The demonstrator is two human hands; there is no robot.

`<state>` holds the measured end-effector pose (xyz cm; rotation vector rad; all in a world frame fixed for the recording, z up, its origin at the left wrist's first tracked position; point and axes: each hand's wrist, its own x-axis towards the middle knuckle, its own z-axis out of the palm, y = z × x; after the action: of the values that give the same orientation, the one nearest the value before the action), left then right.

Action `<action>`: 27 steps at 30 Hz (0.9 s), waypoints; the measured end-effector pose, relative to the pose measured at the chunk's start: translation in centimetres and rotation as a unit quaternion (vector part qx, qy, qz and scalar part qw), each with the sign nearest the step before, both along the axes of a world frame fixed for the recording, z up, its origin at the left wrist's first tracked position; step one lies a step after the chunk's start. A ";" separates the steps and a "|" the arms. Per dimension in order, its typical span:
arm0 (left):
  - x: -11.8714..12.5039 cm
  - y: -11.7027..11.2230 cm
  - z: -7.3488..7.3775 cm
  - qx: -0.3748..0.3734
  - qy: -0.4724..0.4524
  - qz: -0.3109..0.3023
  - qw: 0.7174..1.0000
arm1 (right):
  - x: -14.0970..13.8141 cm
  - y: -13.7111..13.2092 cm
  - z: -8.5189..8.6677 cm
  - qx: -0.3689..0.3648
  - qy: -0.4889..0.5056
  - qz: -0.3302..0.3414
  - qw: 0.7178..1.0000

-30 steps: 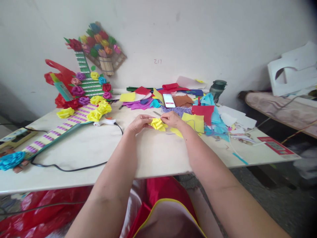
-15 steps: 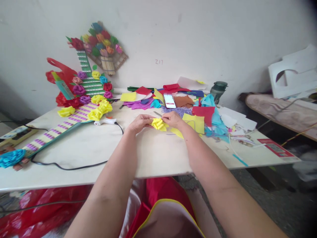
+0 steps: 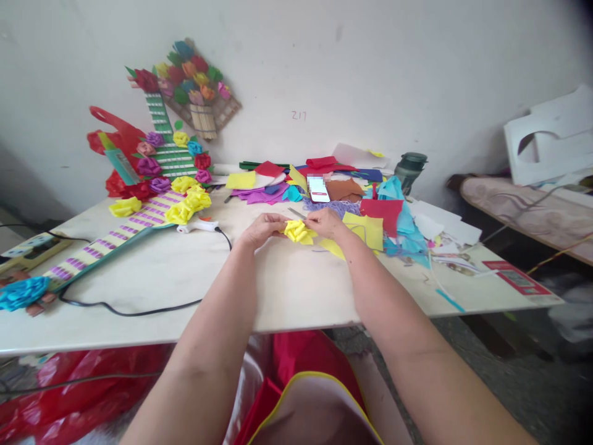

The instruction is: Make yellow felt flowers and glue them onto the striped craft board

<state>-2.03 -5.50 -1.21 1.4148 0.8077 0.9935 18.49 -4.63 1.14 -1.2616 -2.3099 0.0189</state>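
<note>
Left hand (image 3: 265, 231) pinched on the left edge of a ruffled yellow flower (image 3: 299, 232); right hand (image 3: 325, 224) with fingertips drawn together at its upper right edge. Flower between both hands, low over the middle of the white counter (image 3: 296, 290), contact with it impossible to tell. Just beyond, a thin grey blade (image 3: 296, 213). Beside the right wrist, a yellow sheet (image 3: 373, 226). Farther left, a white glue gun (image 3: 198, 226); behind, a smartphone (image 3: 318, 188) among coloured sheets (image 3: 259, 194).

Wall (image 3: 370, 74) bore handwritten "217" (image 3: 299, 115) (first character possibly Z); bottle label (image 3: 122, 164) and red sign (image 3: 517, 281) print were illegible.
</note>
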 end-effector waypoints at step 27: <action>-0.7 0.4 -0.2 0.030 -0.022 0.066 0.997 | 2.4 0.8 0.0 -0.036 0.065 -0.048 0.996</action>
<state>-2.68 -5.10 -1.45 1.4009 0.8532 1.1540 20.87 -3.85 1.16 -1.3638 -2.1525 0.1479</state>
